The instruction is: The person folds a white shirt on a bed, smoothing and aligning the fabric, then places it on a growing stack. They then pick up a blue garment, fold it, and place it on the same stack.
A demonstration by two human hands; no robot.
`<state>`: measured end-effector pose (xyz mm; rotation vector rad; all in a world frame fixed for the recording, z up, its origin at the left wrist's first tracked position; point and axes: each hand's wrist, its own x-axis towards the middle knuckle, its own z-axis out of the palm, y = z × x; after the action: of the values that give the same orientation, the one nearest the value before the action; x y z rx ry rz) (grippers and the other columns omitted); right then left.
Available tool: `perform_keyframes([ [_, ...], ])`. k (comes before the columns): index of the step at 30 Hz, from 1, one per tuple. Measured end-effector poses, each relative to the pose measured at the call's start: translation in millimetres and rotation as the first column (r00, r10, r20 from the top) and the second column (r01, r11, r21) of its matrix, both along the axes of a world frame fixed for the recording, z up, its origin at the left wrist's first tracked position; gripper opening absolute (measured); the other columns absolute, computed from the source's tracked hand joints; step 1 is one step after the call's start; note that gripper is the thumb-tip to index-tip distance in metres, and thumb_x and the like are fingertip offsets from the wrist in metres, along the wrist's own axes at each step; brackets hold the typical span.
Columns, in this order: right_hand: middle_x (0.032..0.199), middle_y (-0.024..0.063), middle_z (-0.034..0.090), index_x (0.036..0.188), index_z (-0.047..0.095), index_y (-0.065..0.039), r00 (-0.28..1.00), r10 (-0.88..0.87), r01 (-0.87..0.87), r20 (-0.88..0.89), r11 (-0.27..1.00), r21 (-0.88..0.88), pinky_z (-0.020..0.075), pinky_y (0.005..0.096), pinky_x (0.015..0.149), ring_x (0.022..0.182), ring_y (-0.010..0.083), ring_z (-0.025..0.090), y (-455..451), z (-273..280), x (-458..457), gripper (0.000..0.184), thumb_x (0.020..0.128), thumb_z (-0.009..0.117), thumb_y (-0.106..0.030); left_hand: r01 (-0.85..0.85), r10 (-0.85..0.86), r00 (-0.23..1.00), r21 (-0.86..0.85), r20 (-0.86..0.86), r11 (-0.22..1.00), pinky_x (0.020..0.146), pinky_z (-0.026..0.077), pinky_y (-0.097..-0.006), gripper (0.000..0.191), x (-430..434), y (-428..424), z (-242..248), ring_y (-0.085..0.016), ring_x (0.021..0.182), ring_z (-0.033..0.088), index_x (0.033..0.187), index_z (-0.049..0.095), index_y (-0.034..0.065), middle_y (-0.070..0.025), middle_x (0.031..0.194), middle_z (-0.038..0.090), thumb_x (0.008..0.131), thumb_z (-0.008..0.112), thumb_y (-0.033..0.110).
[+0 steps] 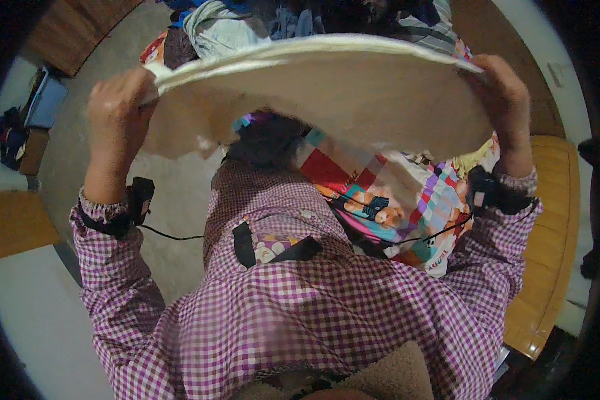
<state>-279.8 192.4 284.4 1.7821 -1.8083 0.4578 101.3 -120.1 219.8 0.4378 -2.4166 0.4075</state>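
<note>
A pale cloth item (330,95), probably a garment, is stretched between my raised hands, its thick upper edge bowed away from me. My left hand (117,112) grips its left end, and my right hand (505,100) grips the right end. The fingertips of both hands are hidden behind the cloth. Its lower part hangs blurred over a colourful printed bedcover (405,200) with teddy bear pictures. Beyond the upper edge lies a pile of clothes (230,30), some white, blue, dark and striped.
A yellow padded headboard or bench (550,235) stands at the right. Grey floor (165,260) shows at the left, with a blue bin (46,102), a cardboard box (34,152) and a brown wooden cabinet (75,30) farther off. Thin black cables run from both wrist straps.
</note>
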Motion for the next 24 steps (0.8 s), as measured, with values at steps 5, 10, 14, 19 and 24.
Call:
perform_keyframes([
  [5, 0.093, 0.007, 0.065, 0.101, 0.062, -0.006, 0.88, -0.342, 0.213, -0.328, 0.904, -0.37, 0.0519, 0.0269, 0.075, 0.084, 0.018, 0.063, 55, 32, -62, 0.027, 0.076, 0.068, 0.001, -0.013, -0.044, 0.987, -0.344, -0.156, 0.939, 0.074, 0.045, -0.035, 0.016, -28, 38, 35, -0.023, 0.082, 0.06, 0.086, 0.059, 0.011, -0.0039, 0.084, 0.062, 0.072, 0.065, 0.014],
  [10, 0.089, 0.0099, 0.064, 0.098, 0.063, -0.008, 0.968, -0.166, 0.123, -0.188, 0.967, -0.221, 0.0502, 0.0348, 0.07, 0.079, 0.0267, 0.062, 99, -47, -116, 0.024, 0.075, 0.06, -0.005, 0.239, -0.232, 0.971, -0.16, 0.066, 0.958, 0.085, 0.042, -0.0357, 0.012, -79, 88, -38, -0.018, 0.073, 0.053, 0.082, 0.053, 0.011, -0.0027, 0.072, 0.05, 0.072, 0.058, 0.016],
  [14, 0.081, 0.0113, 0.058, 0.085, 0.059, -0.011, 0.803, -0.446, 0.452, 0.395, 0.888, 0.083, 0.0452, 0.0435, 0.066, 0.077, 0.0332, 0.057, 98, -185, -117, 0.014, 0.074, 0.053, -0.006, 0.456, -0.461, 0.86, 0.076, 0.218, 0.887, 0.077, 0.041, -0.0351, 0.006, -115, 101, -140, -0.018, 0.074, 0.054, 0.081, 0.052, 0.0112, -0.0029, 0.072, 0.05, 0.077, 0.052, 0.015],
  [19, 0.076, 0.0137, 0.054, 0.08, 0.055, -0.01, 0.826, -0.562, 0.507, -0.032, 0.719, 0.475, 0.0429, 0.042, 0.059, 0.072, 0.0337, 0.058, 141, -293, -77, 0.004, 0.076, 0.054, -0.011, 0.432, -0.676, 0.618, 0.545, 0.401, 0.719, 0.065, 0.046, -0.0395, 0.007, -117, 116, -234, -0.026, 0.071, 0.061, 0.081, 0.056, 0.0092, -0.0087, 0.072, 0.058, 0.079, 0.053, 0.015],
  [24, 0.076, 0.0124, 0.055, 0.08, 0.055, -0.008, 0.735, -0.677, 0.59, 0.047, 0.671, 0.449, 0.0463, 0.0455, 0.062, 0.073, 0.0342, 0.059, 158, -335, -44, 0.015, 0.066, 0.059, -0.002, 0.354, -0.683, 0.613, 0.635, 0.397, 0.687, 0.065, 0.047, -0.0417, 0.01, -112, 116, -246, -0.028, 0.075, 0.063, 0.082, 0.061, 0.0096, -0.0097, 0.075, 0.062, 0.077, 0.055, 0.015],
])
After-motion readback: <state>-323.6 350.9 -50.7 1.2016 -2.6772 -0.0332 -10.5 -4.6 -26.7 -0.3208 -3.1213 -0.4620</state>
